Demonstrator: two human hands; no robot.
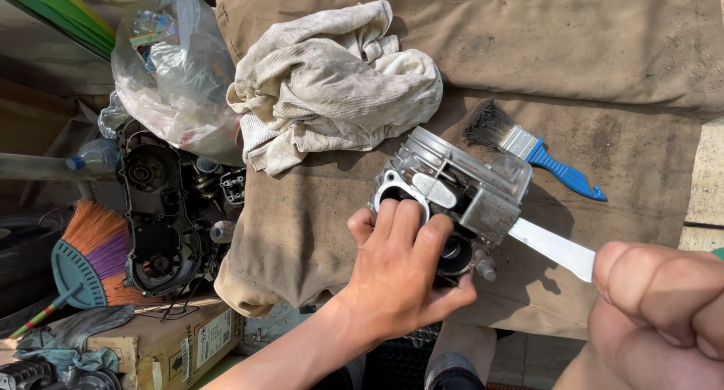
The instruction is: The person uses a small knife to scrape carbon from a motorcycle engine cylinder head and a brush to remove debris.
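Note:
My left hand [400, 273] grips a silver metal engine part [460, 185] and holds it tilted over a brown cloth-covered surface [317, 216]. My right hand [664, 307], at the lower right, is closed around the handle of a flat metal blade [554, 247]. The blade's tip touches the right side of the engine part. The handle itself is hidden inside my fist.
A crumpled dirty white rag [332, 81] lies behind the part. A paintbrush with a blue handle [539, 152] rests to the right. At the left are a clear plastic bag [173, 66], a dark engine casing [162, 209], a colourful broom [90, 250] and a cardboard box [173, 341].

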